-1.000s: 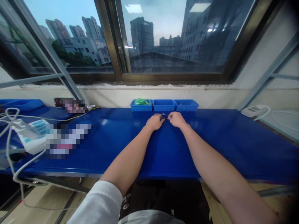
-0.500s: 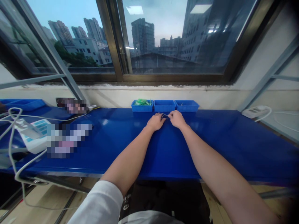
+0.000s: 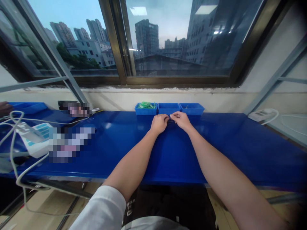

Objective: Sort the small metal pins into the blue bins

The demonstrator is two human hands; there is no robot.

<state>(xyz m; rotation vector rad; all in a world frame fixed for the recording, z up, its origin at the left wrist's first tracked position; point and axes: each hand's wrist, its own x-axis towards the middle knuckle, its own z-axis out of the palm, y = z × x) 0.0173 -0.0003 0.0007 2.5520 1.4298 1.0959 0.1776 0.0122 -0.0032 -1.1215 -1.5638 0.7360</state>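
Note:
My left hand (image 3: 159, 124) is just above the blue table (image 3: 172, 150), its fingers curled together. Close against it on the right, my right hand (image 3: 181, 120) has thumb and forefinger pinched. The fingertips of both hands nearly meet, and a few thin, wire-like lines (image 3: 170, 120) show between and below them, too fine to name. Just beyond the hands stand three blue bins in a row: the left bin (image 3: 146, 111) holds green and clear plastic pieces, the middle bin (image 3: 169, 110) shows its bare inside, and the right bin (image 3: 192, 111) has a small thin item in it.
On the left are a white device with blue keys (image 3: 39, 135), a loose white cable (image 3: 14, 150) and a blurred-out flat item (image 3: 72, 143). A phone-like screen (image 3: 74, 108) leans by the wall. Another person's hand (image 3: 5, 108) reaches to a blue tray (image 3: 30, 107). A white power strip (image 3: 260, 114) lies right.
My hands have drawn closer, the right one shifting left until the fingertips almost touch. The thin lines between them show less. Another person's hand has come further in at the far left.

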